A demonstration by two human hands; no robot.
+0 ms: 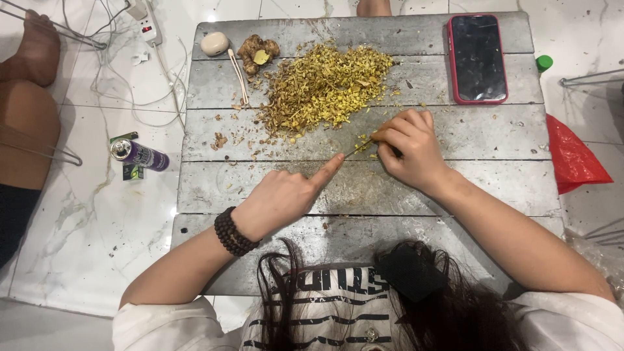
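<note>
Knife (361, 147) pinched in right hand (409, 153) fingers, blade aimed down-left toward left hand (286, 195) extended forefinger.

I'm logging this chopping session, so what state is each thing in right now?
Left hand: empty, index finger stretched out on the board.
Right hand: closed on a knife, blade tip down by small yellow bits.
Yellow pile: finely chopped, heaped.
Root: whole piece, one cut face showing.
Phone: screen dark, face up.
Can: lying on its side on the floor.
Board: strewn with scraps.
</note>
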